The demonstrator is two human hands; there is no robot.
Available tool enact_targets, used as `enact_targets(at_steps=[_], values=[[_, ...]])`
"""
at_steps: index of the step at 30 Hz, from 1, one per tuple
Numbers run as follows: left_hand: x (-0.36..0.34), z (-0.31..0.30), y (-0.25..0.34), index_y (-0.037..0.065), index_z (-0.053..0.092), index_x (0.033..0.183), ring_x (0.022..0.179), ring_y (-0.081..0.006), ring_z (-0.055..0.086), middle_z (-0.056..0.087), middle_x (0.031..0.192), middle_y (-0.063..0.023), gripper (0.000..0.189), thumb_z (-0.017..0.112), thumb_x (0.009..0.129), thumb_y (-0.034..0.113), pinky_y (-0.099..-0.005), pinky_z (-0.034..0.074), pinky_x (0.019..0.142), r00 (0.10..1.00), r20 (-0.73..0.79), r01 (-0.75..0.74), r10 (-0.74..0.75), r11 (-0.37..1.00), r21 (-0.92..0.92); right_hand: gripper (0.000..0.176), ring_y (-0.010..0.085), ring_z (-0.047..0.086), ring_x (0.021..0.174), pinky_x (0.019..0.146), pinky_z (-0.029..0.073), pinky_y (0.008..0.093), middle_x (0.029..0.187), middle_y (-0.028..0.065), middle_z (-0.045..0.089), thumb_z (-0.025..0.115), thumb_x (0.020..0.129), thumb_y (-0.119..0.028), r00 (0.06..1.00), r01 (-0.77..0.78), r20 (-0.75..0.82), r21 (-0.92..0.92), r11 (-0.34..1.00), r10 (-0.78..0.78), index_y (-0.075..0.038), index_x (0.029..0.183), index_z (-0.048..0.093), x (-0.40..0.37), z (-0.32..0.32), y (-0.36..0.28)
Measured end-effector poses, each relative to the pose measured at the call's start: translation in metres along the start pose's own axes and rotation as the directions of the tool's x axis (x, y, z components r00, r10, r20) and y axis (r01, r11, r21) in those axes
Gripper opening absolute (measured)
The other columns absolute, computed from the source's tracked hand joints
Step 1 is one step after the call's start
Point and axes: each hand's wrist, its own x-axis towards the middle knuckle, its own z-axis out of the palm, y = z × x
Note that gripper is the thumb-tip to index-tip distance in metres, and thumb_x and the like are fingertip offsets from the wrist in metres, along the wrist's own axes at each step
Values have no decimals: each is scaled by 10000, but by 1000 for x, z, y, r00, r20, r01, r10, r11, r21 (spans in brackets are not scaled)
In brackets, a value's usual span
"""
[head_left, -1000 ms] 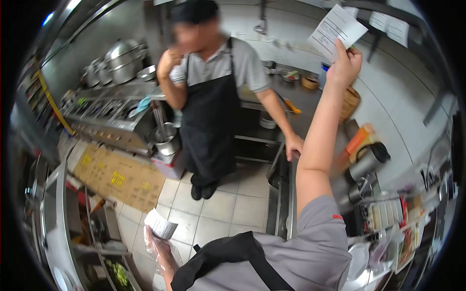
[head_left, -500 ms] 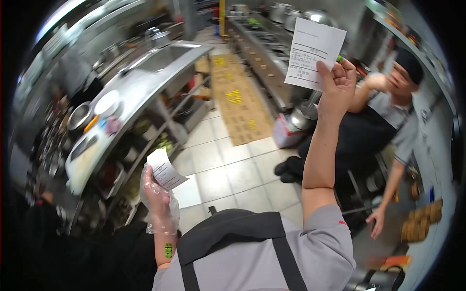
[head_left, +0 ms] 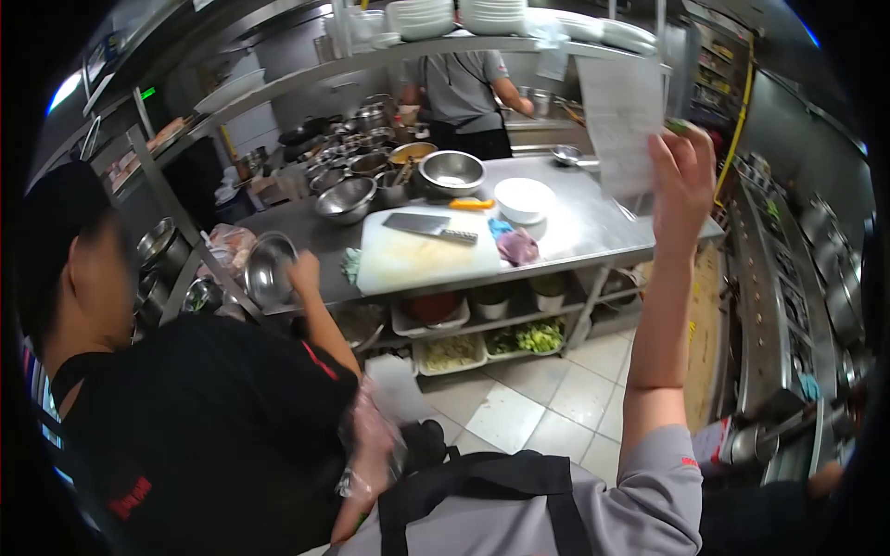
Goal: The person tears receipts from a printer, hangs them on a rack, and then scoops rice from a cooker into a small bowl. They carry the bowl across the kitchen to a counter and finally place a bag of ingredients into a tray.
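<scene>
My right hand [head_left: 684, 181] is raised high and closed on the edge of a white order slip [head_left: 619, 120], whose print is blurred. My left hand [head_left: 371, 435], in a clear plastic glove, stays low near my waist, closed round a second slip [head_left: 396, 387]. Beyond both hands stands a steel worktable. On it lies a white cutting board [head_left: 399, 264] with a cleaver [head_left: 426, 227] across its top; an orange-handled tool [head_left: 471, 205], a white bowl [head_left: 525, 200] and a purple cloth [head_left: 517, 246] are beside the board.
Close on my left, a co-worker in black [head_left: 204, 426] reaches to a steel bowl [head_left: 272, 268]. Another person in grey [head_left: 461, 93] works behind the table. Plates [head_left: 494, 17] are stacked on the overhead shelf. Tubs of vegetables [head_left: 538, 335] sit below; a stove line [head_left: 788, 287] runs along the right.
My view has swung left, bringing the worktable and the co-worker in black to the front. Both hands still hold their slips; the raised one now has its printed side blurred or turned away.
</scene>
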Motion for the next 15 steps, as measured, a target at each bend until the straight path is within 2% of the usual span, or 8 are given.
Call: enact_targets(at_steps=[1,2,3,4,7,11,12,15], values=[[33,-59,-38,33,580,945,911,-177,539,592,911,-65,288,495,843,289,-309,404,828,979,-198,118,-45,919,376,225,67,509,737,673,388,187,799,34,580,569,791,-12,997,16,81,-50,999,-12,-24,1010,520,20,22,22],[-4,-13,-14,9,591,896,844,-154,543,600,851,-39,306,497,849,296,-290,410,785,994,-95,102,-45,635,766,190,61,504,724,652,392,194,794,28,584,560,799,-40,986,39,165,-100,994,-22,-24,988,553,43,44,45],[-7,-5,-12,-23,590,878,798,-126,533,601,814,-22,306,500,855,269,-273,411,761,963,249,-128,-101,644,755,196,57,501,736,671,384,184,815,20,585,572,790,-40,979,32,202,-158,987,0,-8,984,571,64,70,63],[-10,18,-7,-17,595,876,757,-110,530,600,816,-36,254,521,846,225,-254,413,732,922,362,-114,-135,801,587,203,53,498,748,690,377,174,836,12,585,583,782,-41,971,34,237,-210,977,18,9,979,589,90,94,82],[35,-2,-29,7,600,865,729,-98,534,597,805,-53,178,548,822,172,-250,423,697,979,15,-189,202,885,426,258,99,534,827,731,392,200,930,49,591,504,834,-110,901,233,395,-93,968,-179,6,1058,561,181,167,163],[55,16,-6,-21,584,877,769,-119,530,592,804,-61,205,528,831,171,-260,407,738,926,-78,-284,370,817,503,128,234,558,669,614,427,345,729,145,594,524,708,-13,977,165,153,-74,984,-152,-24,809,603,263,272,207],[66,24,-6,-25,580,882,780,-123,528,591,808,-64,215,523,834,176,-262,402,747,902,-96,-308,421,783,540,225,185,557,620,555,416,304,642,128,588,454,694,32,977,203,72,-68,977,-198,-17,832,625,291,295,224],[90,54,-5,-36,559,954,848,-145,524,579,893,-83,241,490,843,167,-271,391,783,819,-246,-306,518,758,576,186,194,592,661,558,432,293,684,130,614,474,710,-6,971,236,-1,-190,953,-240,-25,798,636,371,340,273]])
